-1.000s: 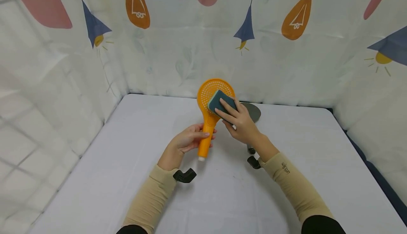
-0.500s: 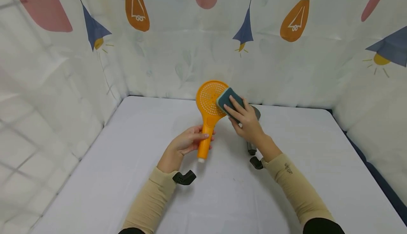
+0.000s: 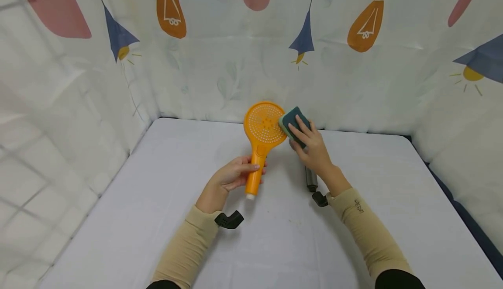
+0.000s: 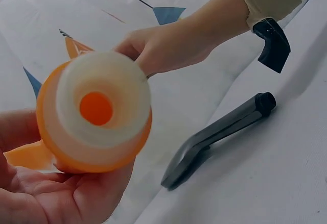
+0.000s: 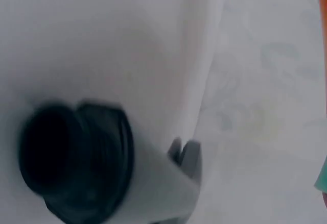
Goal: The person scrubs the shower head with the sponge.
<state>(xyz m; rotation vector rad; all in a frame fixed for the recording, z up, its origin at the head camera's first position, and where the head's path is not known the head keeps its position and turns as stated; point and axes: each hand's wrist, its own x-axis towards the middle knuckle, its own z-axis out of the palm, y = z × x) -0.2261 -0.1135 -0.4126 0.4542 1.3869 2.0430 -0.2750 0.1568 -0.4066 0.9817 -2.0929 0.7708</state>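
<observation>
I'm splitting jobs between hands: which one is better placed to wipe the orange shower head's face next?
Probably the right hand: it holds the sponge right by the edge of the orange shower head, while the left hand is occupied gripping the handle.

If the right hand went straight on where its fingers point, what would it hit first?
Likely the orange shower head: the right hand points up-left towards it in the head view, with the sponge leading. Depth is unclear, so the sponge might pass in front.
</observation>
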